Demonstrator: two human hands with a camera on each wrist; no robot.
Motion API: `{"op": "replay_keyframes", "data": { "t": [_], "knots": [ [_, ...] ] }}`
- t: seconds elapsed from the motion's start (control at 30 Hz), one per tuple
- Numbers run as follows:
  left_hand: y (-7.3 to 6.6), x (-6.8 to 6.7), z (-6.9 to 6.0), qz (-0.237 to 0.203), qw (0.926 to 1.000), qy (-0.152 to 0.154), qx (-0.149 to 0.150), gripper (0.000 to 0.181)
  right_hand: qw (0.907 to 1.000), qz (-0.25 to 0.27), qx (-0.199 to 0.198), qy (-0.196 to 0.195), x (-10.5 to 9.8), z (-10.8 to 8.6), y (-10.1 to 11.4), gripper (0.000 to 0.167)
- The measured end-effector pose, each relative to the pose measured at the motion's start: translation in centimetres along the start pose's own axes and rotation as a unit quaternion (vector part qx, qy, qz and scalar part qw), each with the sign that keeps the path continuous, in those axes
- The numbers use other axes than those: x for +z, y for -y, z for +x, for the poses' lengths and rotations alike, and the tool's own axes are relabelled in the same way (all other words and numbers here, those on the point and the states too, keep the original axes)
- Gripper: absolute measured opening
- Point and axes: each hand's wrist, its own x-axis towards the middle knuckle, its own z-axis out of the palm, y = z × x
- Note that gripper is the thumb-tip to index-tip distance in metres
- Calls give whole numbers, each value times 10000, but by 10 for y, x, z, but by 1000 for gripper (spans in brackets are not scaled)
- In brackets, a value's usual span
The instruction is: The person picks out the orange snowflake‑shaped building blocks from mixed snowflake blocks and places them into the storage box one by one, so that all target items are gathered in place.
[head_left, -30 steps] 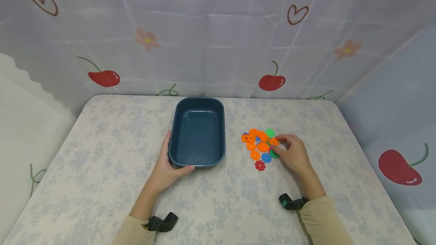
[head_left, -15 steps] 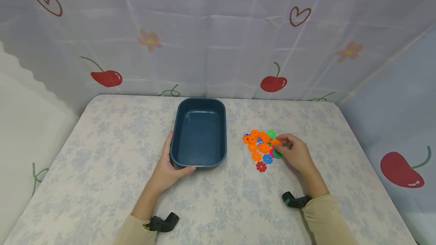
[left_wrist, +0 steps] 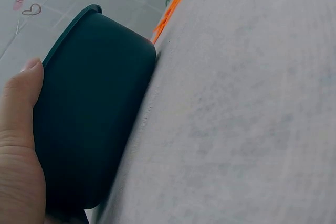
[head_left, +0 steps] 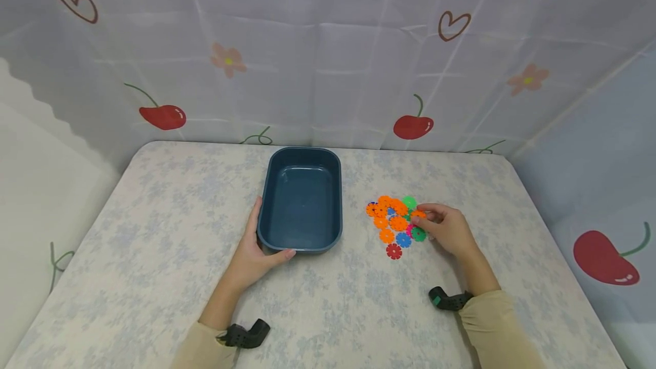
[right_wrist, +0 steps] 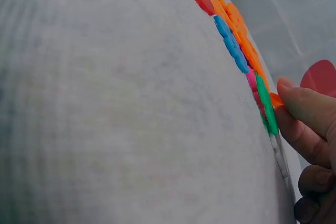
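A dark blue rectangular plastic bin (head_left: 299, 209) stands on the table, with nothing inside. My left hand (head_left: 251, 261) holds its near left corner, thumb along the near side and fingers along the left side; most fingers are hidden. In the left wrist view, the thumb (left_wrist: 21, 100) lies against the bin's wall. Right of the bin lies a loose pile of flower-shaped plastic snowflake discs (head_left: 398, 224), mostly orange, with blue, green, red and pink ones. At the pile's right edge, my right hand (head_left: 451, 229) pinches an orange snowflake disc (right_wrist: 276, 99) between thumb and index finger.
A pale floral cloth covers the table (head_left: 328, 312). Behind it hangs a white curtain (head_left: 338, 73) printed with cherries, hearts and flowers. A clear disc (right_wrist: 280, 156) lies beside the green one in the right wrist view. Each wrist wears a black camera band (head_left: 246, 335).
My right hand has drawn slightly right with the orange disc, uncovering more of the dark green disc below. The left hand stays at the bin. The whole head view has shifted a little.
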Motion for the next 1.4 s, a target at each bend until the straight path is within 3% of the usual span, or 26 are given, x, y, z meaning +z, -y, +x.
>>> {"op": "replay_keyframes", "data": {
  "t": [0.37, 0.77, 0.9, 1.17, 1.4],
  "knots": [
    [5, -1, 1, 38, 10000, -19, 38, 125, 9995, -121, 46, 276, -2, 2, 4, 47],
    [4, -1, 1, -118, 9999, 1, 3, 125, 9978, -283, 24, 600, -7, 5, 1, 58],
    [3, -1, 1, -114, 9999, -15, 18, 125, 9961, -589, -129, 644, -9, 6, 5, 56],
    [5, -2, 0, -13, 10000, -18, -46, 124, 9951, -803, -300, 493, -13, 14, 24, 56],
    [5, -2, 1, 57, 10000, -9, -80, 125, 9931, -828, -788, 258, -7, 37, 61, 49]
  ]
}}
